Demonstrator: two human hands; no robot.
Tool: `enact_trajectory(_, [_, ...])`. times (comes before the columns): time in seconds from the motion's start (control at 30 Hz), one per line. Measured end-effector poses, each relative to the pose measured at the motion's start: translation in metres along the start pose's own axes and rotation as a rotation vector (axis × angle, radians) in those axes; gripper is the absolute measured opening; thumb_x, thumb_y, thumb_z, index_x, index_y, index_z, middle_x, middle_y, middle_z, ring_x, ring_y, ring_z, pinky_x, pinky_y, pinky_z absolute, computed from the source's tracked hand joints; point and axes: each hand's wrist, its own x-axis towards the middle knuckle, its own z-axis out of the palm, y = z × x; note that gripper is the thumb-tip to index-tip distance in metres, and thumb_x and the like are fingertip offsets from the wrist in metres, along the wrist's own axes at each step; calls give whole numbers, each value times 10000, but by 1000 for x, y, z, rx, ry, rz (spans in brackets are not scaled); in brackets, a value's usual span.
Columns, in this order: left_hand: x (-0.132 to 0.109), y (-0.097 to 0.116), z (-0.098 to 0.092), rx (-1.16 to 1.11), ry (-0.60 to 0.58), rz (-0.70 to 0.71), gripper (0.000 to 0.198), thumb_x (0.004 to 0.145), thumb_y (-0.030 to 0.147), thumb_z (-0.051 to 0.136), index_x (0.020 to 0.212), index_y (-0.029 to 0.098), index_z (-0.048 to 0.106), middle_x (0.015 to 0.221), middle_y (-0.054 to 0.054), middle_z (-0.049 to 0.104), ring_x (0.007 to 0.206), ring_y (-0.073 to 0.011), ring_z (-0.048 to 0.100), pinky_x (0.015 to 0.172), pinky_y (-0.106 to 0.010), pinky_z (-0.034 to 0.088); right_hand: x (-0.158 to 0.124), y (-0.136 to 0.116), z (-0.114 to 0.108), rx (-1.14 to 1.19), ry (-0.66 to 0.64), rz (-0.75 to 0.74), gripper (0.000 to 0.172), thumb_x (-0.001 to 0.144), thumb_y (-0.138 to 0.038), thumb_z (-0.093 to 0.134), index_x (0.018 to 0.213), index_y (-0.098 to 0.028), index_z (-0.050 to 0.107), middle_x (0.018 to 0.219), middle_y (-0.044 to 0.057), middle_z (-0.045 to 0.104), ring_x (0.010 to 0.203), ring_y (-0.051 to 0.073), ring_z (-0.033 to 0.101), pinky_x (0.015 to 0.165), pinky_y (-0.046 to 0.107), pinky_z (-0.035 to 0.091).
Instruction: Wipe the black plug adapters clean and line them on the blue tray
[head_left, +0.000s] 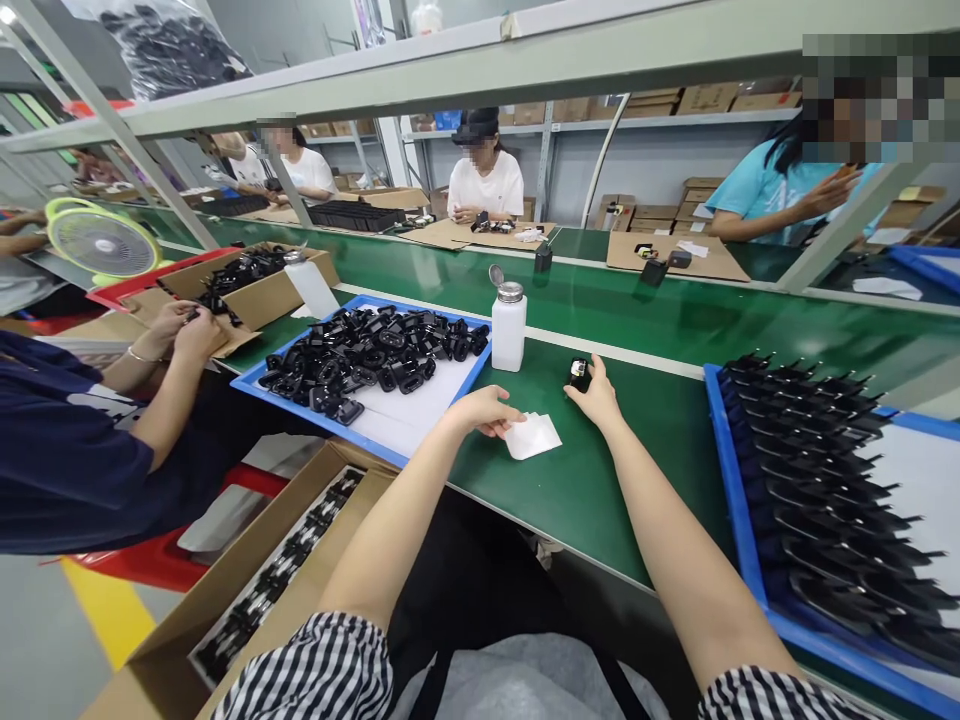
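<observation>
checked sleeves (315,670); fingers (505,411) hold thin wipe (534,438), black block (577,374)

From here the heaped black parts (390,345) look like glossy plastic, the white sheet (534,437) like matt paper or thin cloth. The nearer bottle (508,335) seems smooth plastic, its cap (510,291) shiny metal.

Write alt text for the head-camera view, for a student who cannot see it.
A person's right hand holds a small black part at a green workbench, the left hand touching a white wipe. A white bottle with its lid open stands ahead; a blue tray of black plastic parts lies at left, another at right. Co-workers are nearby.
</observation>
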Motion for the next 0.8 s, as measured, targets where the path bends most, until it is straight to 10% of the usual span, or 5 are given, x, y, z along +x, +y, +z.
enact_trajectory(0.23, [7,12,32,-127,145,171,511,803,401,296,1220,128,183,1015,-106,572,818,-127,584,714,-246,449,-2,1,0,-35,3,-24,691,650,-265,482,1241,-90,171,1193,155,404,1104,267,346,905,424,262])
enact_trajectory(0.37, [-9,-11,51,248,337,426,564,746,462,383,1200,141,292,1246,-122,375,1167,-201,306,975,-388,202,-1,1,1,-66,9,-36,656,661,-268,470,1234,-100,197,1190,162,403,1099,280,349,888,437,275])
enact_trajectory(0.6, [-36,-48,82,793,143,474,959,509,696,443,1268,177,170,1336,-189,57,1213,-346,-4,883,-622,75,3,3,4,-40,42,-16,669,643,-276,502,1223,-101,218,1148,154,439,1073,291,373,867,452,288])
enact_trajectory(0.8, [-63,-90,93,783,217,551,497,751,184,392,1231,208,264,1292,-104,288,1202,-252,222,898,-623,26,9,9,8,10,101,-20,650,565,-270,591,1153,-147,343,1024,125,521,1002,319,418,823,495,304])
